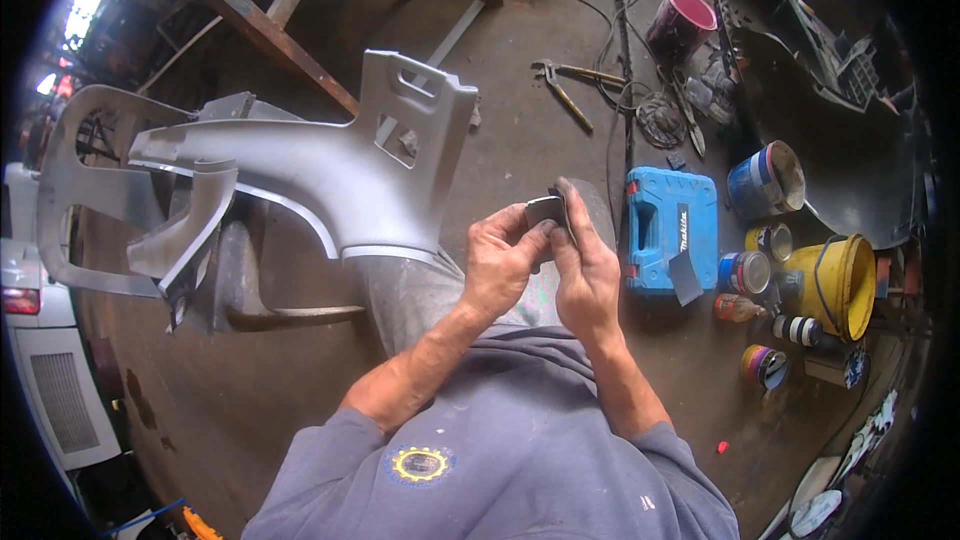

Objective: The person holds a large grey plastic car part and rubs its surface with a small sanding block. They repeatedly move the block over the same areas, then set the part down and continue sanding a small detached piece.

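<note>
In front of my body, both hands hold a small dark folded sheet point(545, 208) that looks like sandpaper. My left hand point(500, 262) is closed, pinching its left side between thumb and fingers. My right hand point(588, 285) grips the other side, its fingers pointing up along the sheet. The fingers hide part of the sheet. Left of my hands, a silver-grey car body panel point(290, 155) with a curved arch and a cut-out rests across a stand, close by my leg. Neither hand touches it.
On the right stand a blue tool case point(650, 195), a yellow bucket point(858, 290), a blue paint can point(780, 180) and several smaller tins. Pliers point(568, 98), cables and a pink-lined pot point(688, 15) lie farther off. A rusty metal beam point(245, 15) crosses the upper left.
</note>
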The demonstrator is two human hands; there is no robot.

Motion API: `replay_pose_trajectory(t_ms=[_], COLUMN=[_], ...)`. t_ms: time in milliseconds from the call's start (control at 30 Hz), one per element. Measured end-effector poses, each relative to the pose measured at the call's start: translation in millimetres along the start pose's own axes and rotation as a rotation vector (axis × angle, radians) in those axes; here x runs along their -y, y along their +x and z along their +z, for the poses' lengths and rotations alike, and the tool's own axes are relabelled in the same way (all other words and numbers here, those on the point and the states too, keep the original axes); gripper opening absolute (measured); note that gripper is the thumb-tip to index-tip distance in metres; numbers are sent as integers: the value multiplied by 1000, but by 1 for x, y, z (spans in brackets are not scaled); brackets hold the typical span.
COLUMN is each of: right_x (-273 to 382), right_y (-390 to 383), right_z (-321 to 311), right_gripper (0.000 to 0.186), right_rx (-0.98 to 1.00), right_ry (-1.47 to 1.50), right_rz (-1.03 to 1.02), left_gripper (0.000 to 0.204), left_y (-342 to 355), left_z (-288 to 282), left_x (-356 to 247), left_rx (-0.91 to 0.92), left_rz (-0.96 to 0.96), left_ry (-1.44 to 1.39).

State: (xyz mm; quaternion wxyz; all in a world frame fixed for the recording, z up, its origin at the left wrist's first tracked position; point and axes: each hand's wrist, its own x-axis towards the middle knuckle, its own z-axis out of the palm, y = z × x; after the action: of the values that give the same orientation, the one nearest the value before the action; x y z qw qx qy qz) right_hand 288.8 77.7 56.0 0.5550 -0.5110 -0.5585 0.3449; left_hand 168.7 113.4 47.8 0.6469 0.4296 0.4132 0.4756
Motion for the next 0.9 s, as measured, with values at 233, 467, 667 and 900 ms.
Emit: replay_pose_trajectory(t_ms=[233,467,667,900], right_x=[-11,-2,-7,-8], right_y=[-10,-27,-12,-2], right_z=[-10,-11,-13,-18], right_gripper=[61,59,57,58], right_rx=[54,63,56,17], right_ry=[-127,-123,-74,-82], right_rz=[-139,-138,-130,-113], left_gripper=[15,6,8,19], left_y=[5,11,9,3], left_z=[11,13,12,17], left_x=[-11,-2,3,2], left_rx=[-18,-11,8,74], left_rz=[-68,-132,-131,-83], left_ry=[-68,-203,-157,-155])
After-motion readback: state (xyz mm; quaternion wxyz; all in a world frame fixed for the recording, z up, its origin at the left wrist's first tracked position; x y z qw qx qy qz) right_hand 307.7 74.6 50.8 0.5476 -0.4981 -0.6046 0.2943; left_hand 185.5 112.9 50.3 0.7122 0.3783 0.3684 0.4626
